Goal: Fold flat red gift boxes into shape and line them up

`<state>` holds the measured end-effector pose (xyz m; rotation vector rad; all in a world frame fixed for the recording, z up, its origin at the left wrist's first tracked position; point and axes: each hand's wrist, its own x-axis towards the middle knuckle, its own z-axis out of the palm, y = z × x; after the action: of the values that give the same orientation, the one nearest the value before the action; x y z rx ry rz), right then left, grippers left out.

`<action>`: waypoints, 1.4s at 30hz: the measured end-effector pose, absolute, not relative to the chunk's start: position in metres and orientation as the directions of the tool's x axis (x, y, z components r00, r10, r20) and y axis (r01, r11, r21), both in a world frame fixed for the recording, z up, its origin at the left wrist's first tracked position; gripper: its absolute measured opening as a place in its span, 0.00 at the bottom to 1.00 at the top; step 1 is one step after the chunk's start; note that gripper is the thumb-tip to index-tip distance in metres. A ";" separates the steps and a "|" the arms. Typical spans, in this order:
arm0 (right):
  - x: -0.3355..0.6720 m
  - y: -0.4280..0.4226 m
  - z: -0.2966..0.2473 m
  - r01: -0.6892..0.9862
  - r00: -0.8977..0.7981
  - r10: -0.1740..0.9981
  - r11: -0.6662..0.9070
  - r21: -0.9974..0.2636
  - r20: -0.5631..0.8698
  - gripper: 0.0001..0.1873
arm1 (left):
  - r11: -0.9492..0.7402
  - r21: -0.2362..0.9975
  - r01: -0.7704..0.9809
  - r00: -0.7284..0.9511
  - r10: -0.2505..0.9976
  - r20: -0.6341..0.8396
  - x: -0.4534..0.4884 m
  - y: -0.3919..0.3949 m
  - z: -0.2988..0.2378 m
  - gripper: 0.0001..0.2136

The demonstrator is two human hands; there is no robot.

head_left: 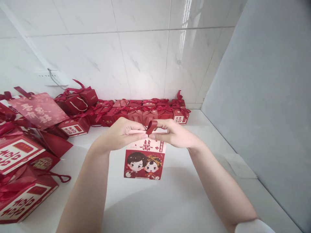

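A red and pale pink gift box [144,165] with two cartoon figures and red characters on its front is held up in the middle of the head view. My left hand [123,131] pinches its top edge from the left. From the right, my right hand [171,132] grips the same top edge, its thumb close to the left thumb. A dark red ribbon loop [151,126] stands up from the box's top between my fingertips. Behind the hands, the back of the box is hidden.
Several red gift boxes with ribbons [149,113] line the tiled wall [143,58]. More red boxes [21,197] and a pink card-like bag [40,110] crowd the left of the white table [150,210]. A grey panel [272,90] rises at the right. A wall socket [54,78] has a cable.
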<state>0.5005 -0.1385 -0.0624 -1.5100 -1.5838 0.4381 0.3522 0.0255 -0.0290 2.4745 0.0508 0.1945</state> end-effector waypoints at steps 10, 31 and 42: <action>0.504 -0.142 -0.066 0.782 0.106 0.930 0.140 -0.607 0.351 0.06 | -0.862 0.507 0.023 0.992 0.083 0.098 0.357 0.027 -0.038 0.08; 0.498 -0.138 -0.066 0.819 0.191 0.894 0.082 -0.567 0.405 0.12 | -0.891 0.451 0.050 0.982 0.125 0.139 0.364 0.024 -0.039 0.07; 0.500 -0.138 -0.066 0.841 0.169 0.850 0.140 -0.522 0.499 0.06 | -0.887 0.460 0.021 0.949 0.163 0.271 0.367 0.027 -0.049 0.07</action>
<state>0.5004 -0.1384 -0.0656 -1.6650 -1.6367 0.0143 0.3675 0.0271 -0.0489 2.6362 0.1313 0.4192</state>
